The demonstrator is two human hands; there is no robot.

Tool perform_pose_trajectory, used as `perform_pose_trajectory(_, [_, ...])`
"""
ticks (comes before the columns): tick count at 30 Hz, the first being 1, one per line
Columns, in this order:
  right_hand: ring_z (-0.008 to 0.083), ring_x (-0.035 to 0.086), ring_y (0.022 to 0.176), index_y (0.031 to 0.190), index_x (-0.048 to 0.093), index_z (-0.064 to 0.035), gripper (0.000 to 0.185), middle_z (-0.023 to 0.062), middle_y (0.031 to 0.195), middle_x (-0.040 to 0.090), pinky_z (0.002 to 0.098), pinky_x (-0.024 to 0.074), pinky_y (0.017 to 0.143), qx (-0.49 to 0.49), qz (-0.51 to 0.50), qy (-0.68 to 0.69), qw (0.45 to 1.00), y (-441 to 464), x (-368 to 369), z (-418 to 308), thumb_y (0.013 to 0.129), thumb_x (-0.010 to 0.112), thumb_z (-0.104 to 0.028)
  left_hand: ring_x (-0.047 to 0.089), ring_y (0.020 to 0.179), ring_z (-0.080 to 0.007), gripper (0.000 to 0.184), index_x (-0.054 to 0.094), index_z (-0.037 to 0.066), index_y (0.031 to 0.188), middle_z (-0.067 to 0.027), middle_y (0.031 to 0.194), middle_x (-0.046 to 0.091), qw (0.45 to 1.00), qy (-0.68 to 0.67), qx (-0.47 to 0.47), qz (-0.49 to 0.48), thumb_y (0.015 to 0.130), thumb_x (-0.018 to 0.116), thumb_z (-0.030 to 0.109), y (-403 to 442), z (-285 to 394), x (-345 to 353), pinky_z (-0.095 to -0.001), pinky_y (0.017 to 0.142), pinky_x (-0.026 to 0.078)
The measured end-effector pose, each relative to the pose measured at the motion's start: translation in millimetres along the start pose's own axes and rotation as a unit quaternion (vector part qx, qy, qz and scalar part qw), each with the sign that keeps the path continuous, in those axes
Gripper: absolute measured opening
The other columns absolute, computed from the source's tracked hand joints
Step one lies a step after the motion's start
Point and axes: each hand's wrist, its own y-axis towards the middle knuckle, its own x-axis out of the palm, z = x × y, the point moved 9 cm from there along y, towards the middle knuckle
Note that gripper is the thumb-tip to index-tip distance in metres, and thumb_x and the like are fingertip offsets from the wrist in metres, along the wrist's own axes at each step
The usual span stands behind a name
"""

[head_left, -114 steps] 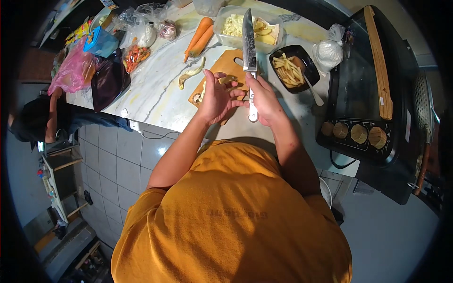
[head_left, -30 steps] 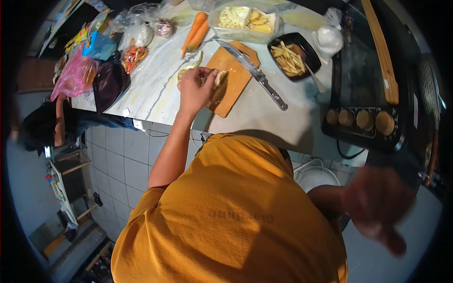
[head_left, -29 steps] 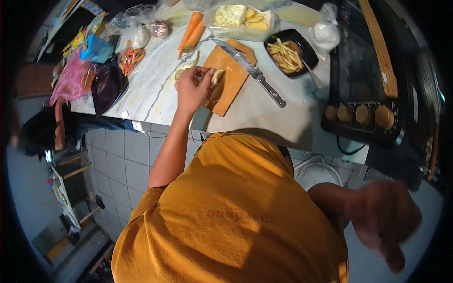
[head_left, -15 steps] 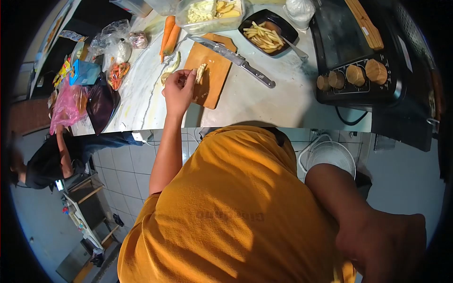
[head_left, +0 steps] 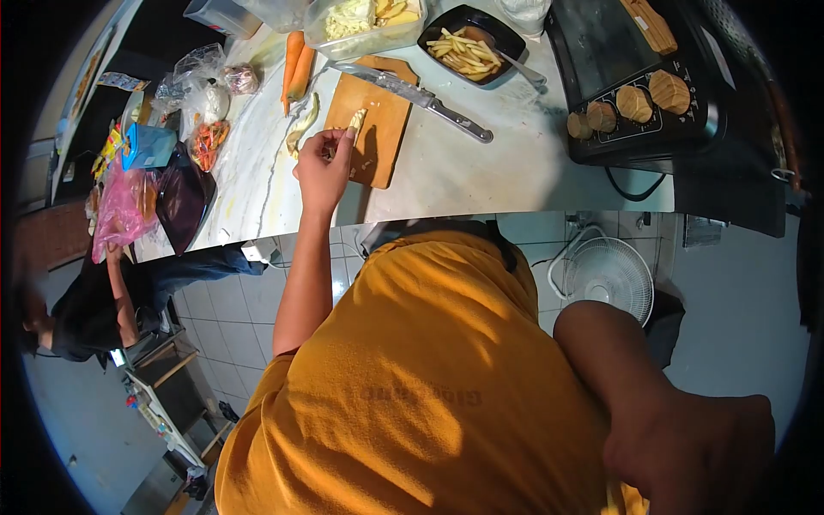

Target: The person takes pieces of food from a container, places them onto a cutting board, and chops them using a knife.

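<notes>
Your left hand (head_left: pixel 323 172) was at the left edge of one flat wooden board (head_left: pixel 388 129), its fingers pinching one slim, pale, knobbly piece of food (head_left: pixel 357 118) over the board's left part; whether the piece touched the wood, I could not tell. Your right hand (head_left: pixel 687 442) was low on the right, well apart from the smooth, marbled surface (head_left: pixel 455 176), and I could not tell whether its fingers were spread or pressed together.

One long steel knife (head_left: pixel 416 93) lay slantwise, its blade across the board and its handle on the surface. Left of the board lay one limp, curled peel (head_left: pixel 301 126) and two tapering orange carrots (head_left: pixel 297 70). Beyond stood one clear plastic box (head_left: pixel 378 43) of pale food and one glossy, square black bowl (head_left: pixel 506 34) holding pale cut strips (head_left: pixel 463 53). Four round wooden knobs (head_left: pixel 634 104) studded one black oven (head_left: pixel 699 142).
</notes>
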Motion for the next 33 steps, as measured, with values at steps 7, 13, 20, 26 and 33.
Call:
perform_pose_trajectory(7, [0.0056,0.038,0.038,0.052,0.039,-0.0111,0.041,-0.0030,0.048,0.041,0.0184,0.0436,0.042,0.003,0.000,0.072,0.997,9.7,-1.4,14.1,0.082,0.051,0.014,0.061,0.068,-0.0094,0.031,0.072,0.003,0.095,-0.0019,0.078,0.067,1.000,-0.011,-0.002,-0.012,0.088,0.074,0.033,-1.3,-2.8,3.0,-0.0256,0.069,0.049])
perform_pose_trajectory(13, [0.0066,0.036,0.042,0.060,0.041,-0.0122,0.034,-0.0030,0.050,0.038,0.0215,0.0355,0.043,0.047,0.038,0.032,0.998,5.3,-53.7,14.3,0.094,0.047,-0.013,0.061,0.066,-0.0093,0.028,0.072,0.002,0.091,-0.0030,0.076,0.067,0.999,0.017,0.038,0.018,0.088,0.074,0.029,1.5,5.8,1.9,-0.0255,0.064,0.047])
perform_pose_trajectory(20, [0.0071,0.036,0.048,0.067,0.044,-0.0130,0.044,-0.0021,0.055,0.040,0.0256,0.0281,0.044,0.269,0.270,-0.391,0.838,-39.4,-230.5,66.4,0.106,0.044,-0.032,0.062,0.077,-0.0191,0.028,0.073,0.006,0.092,-0.0053,0.082,0.067,0.996,0.064,0.059,0.029,0.086,0.075,0.033,5.4,0.0,2.5,-0.0352,0.073,0.040])
perform_pose_trajectory(26, [0.0264,0.059,0.072,0.094,0.062,-0.0055,0.022,0.0088,0.077,0.060,0.0364,0.0492,0.068,0.360,0.052,-0.724,0.586,-92.7,-332.5,157.1,0.091,0.068,-0.026,0.053,0.099,-0.0270,0.030,0.073,0.012,0.099,-0.0064,0.094,0.063,0.978,0.191,0.080,0.023,0.082,0.076,0.036,1.7,13.2,4.4,-0.0434,0.086,0.034])
perform_pose_trajectory(33, [0.0343,0.056,0.104,0.104,0.061,-0.0082,0.038,0.0129,0.107,0.062,0.0456,0.0438,0.092,0.334,-0.057,-0.842,0.419,-93.0,-352.4,197.4,0.079,0.079,-0.030,0.053,0.105,-0.0287,0.040,0.072,0.011,0.105,-0.0076,0.105,0.065,0.955,0.272,0.116,0.017,0.081,0.075,0.043,16.6,23.5,17.7,-0.0451,0.093,0.033])
